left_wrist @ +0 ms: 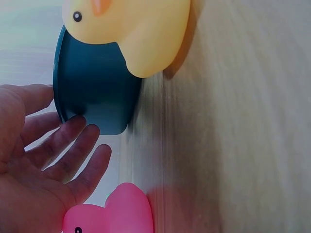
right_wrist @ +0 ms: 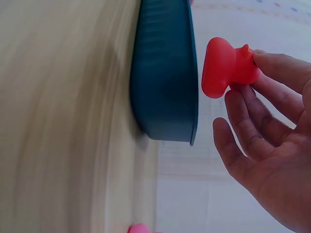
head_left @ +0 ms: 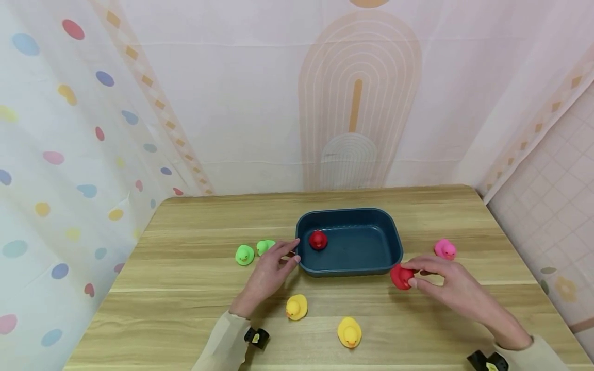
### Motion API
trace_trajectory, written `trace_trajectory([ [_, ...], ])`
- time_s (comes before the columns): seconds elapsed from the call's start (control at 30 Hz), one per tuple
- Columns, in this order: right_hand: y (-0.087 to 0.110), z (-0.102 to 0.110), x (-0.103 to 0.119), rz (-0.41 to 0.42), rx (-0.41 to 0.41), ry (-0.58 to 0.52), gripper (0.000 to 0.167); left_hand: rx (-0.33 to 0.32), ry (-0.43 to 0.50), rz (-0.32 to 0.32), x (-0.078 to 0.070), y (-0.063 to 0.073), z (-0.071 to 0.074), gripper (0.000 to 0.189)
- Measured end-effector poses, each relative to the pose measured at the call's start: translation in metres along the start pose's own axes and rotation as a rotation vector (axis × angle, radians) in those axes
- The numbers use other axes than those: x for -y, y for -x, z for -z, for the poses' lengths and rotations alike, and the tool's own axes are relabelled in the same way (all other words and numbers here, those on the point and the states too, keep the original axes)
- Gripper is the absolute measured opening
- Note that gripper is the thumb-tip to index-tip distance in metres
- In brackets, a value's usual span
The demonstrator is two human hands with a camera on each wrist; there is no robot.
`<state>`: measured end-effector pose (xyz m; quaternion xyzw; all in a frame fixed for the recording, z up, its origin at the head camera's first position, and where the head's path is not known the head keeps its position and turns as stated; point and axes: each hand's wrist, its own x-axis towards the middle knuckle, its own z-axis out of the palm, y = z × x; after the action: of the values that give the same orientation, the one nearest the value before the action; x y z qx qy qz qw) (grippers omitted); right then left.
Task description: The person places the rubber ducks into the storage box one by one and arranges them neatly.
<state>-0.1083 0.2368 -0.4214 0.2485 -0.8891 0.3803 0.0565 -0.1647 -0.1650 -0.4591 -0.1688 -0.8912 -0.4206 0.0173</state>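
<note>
A dark blue-green rectangular basin (head_left: 348,272) stands on the table, with a red rubber duck (head_left: 318,240) inside near its left end. My left hand (head_left: 271,272) touches the basin's left rim with thumb and index fingertip; in the left wrist view its other fingers extend loosely beside the outer wall. Between thumb and fingertips, my right hand (head_left: 445,283) pinches another red rubber duck (right_wrist: 226,68). This duck is raised off the table by the basin's front right corner, tipped on its side in the right wrist view, its head toward my thumb.
Two green ducks (head_left: 244,255) sit left of the basin, one partly behind my left hand. Two yellow ducks, one at left (head_left: 296,307) and one at right (head_left: 349,332), lie in front. A pink duck (head_left: 446,249) sits beyond my right hand. A patterned curtain (head_left: 250,103) hangs behind the table.
</note>
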Motion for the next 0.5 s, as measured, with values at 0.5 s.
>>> trace_trajectory([
  [0.5,-0.021,-0.004,0.015,-0.013,-0.006,0.007,0.027,-0.002,0.003,-0.006,-0.001,0.001,0.000,0.044],
])
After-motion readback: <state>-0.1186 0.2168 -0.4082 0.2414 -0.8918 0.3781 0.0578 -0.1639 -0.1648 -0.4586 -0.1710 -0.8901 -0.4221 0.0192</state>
